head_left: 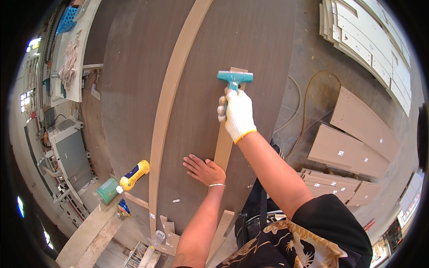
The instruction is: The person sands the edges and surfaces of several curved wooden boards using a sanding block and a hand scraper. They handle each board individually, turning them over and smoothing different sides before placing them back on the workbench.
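Your right hand [240, 114], in a white knit glove with a yellow cuff edge, has its grip clenched on the handle of a teal scraper [235, 77]. The scraper is at the far end of a narrow light wood strip [223, 151]. The scraper head lies crosswise to the strip, and a little of the strip's end shows beyond it. Whether the blade touches the wood cannot be told from this angle.

Your left hand [203, 171], bare, with a band [217, 185] at the wrist, has its grip released. It lies palm down with the fingers spread on the dark wood-grain tabletop [129, 98], at the near end of the strip.

To the left of the strip, a long curved light wood piece [169, 94] runs along the tabletop. A small white object [176, 200] lies between that piece and your left forearm. Beyond the curved piece, at the lower left, locate a yellow bottle [136, 175], tilted, just beside a green container [107, 190].

To your right, brown panels [357, 129] lie on the floor [315, 53]; a stack of white panels [366, 49] is farther off.
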Motion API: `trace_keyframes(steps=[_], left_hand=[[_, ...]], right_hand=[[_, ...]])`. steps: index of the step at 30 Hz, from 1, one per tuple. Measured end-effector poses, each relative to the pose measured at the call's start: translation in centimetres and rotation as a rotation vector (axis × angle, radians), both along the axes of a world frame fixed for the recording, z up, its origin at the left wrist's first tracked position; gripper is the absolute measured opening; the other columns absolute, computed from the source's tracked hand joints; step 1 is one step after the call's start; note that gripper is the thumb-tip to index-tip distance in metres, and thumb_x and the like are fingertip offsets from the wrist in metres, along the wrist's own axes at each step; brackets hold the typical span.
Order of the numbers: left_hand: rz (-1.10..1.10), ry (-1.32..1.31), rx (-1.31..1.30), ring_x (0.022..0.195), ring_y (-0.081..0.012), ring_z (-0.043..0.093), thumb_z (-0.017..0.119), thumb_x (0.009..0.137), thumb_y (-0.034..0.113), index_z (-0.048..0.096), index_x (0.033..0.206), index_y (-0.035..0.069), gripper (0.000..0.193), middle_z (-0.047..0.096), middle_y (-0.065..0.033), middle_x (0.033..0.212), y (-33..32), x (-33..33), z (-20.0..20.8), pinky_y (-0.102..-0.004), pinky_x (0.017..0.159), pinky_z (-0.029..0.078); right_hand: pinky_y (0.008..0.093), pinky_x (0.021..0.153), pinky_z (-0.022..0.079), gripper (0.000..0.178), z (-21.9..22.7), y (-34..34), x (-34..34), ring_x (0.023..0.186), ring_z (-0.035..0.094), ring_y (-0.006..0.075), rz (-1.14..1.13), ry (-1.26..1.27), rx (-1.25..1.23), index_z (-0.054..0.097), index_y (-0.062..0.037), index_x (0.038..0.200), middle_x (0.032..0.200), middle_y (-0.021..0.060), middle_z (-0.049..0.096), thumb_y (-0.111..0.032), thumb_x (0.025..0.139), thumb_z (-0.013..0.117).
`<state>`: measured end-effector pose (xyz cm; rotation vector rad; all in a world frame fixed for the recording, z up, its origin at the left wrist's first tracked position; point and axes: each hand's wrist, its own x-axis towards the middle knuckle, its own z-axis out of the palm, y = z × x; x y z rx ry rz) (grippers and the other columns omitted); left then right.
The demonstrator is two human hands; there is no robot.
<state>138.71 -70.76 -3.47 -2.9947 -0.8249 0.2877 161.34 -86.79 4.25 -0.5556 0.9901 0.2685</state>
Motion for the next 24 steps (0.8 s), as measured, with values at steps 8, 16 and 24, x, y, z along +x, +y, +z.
trace_keyframes(steps=[8, 16, 24], left_hand=[[0.000, 0.014, 0.016, 0.170, -0.0425, 0.010, 0.040, 0.111, 0.030, 0.023, 0.174, 0.001, 0.072, 0.012, -0.0196, 0.185, 0.0, 0.0, -0.2, -0.0639, 0.133, 0.016], [0.009, 0.006, 0.008, 0.170, -0.0427, 0.012, 0.040, 0.110, 0.030, 0.024, 0.174, 0.001, 0.072, 0.014, -0.0201, 0.185, 0.0, 0.1, 0.1, -0.0637, 0.133, 0.016], [0.008, 0.014, -0.011, 0.170, -0.0453, 0.010, 0.041, 0.109, 0.029, 0.024, 0.174, -0.001, 0.074, 0.013, -0.0228, 0.184, 0.1, 0.2, 0.1, -0.0648, 0.133, 0.016]], right_hand=[[0.0316, 0.045, 0.039, 0.011, 0.0, 0.1, -0.1, 0.053, 0.052, 0.0120, -0.012, 0.020, 0.002, 0.052, -0.0158, 0.112, 0.081, 0.0018, 0.058, -0.026, 0.116, 0.049], [0.0305, 0.042, 0.037, 0.011, -0.3, 1.3, 0.3, 0.050, 0.050, 0.0111, -0.077, -0.002, -0.053, 0.051, -0.0152, 0.113, 0.078, 0.0015, 0.058, -0.025, 0.116, 0.048], [0.0300, 0.042, 0.038, 0.012, -0.5, 1.4, -0.2, 0.051, 0.050, 0.0099, -0.107, 0.008, -0.027, 0.052, -0.0150, 0.116, 0.079, 0.0002, 0.058, -0.027, 0.116, 0.049]])
